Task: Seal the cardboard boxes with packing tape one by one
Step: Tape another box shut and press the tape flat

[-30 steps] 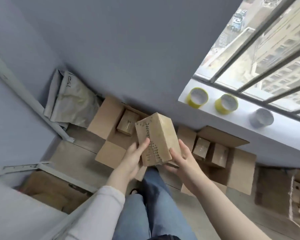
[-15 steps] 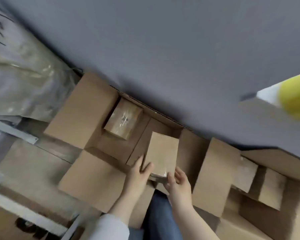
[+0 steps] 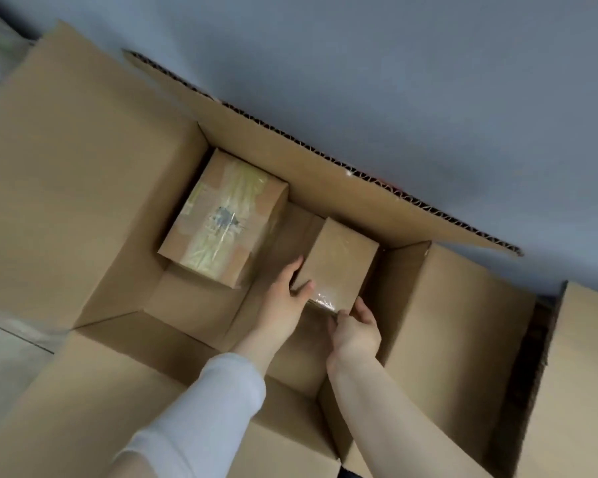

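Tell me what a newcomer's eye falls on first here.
The eye goes to the centre, where the left hand and right hand grip a small plain brown cardboard box inside a large open corrugated carton. To its left, in the same carton, lies a second small cardboard box, crossed with glossy yellowish tape.
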Available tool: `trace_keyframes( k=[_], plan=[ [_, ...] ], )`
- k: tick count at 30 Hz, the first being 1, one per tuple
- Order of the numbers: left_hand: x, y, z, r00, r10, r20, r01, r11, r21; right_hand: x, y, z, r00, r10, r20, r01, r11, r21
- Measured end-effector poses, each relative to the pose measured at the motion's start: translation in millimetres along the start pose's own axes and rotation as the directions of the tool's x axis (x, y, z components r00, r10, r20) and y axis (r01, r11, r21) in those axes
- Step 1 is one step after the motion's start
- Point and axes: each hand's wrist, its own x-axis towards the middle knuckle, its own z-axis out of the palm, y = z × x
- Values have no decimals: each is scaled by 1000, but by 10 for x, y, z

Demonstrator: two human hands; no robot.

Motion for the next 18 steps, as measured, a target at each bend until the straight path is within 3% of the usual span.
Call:
trace_keyframes(
  k=[5,8,11,14,18],
  plan=[
    [197,-59,169,1000,22,-3,-22,1000,-2,131,-14,124,992,32,-119,-15,989,145],
    [217,-81,191,1000,17,13,-17,1000,-9,105,-64,141,989,144,-37,-132,964,231],
    [73,10,140,997,-72,23,72,997,-1,-49,-148,49,978,206,-7,-204,973,103],
    [-399,266,18,988,-135,-75,133,991,-30,-493,-210,-163,978,184,95,-186,983,8],
    [-1511,715,-170,943,-302,-140,265,936,-233,-1508,-328,-727,944,152,293,-121,985,-120]
  ],
)
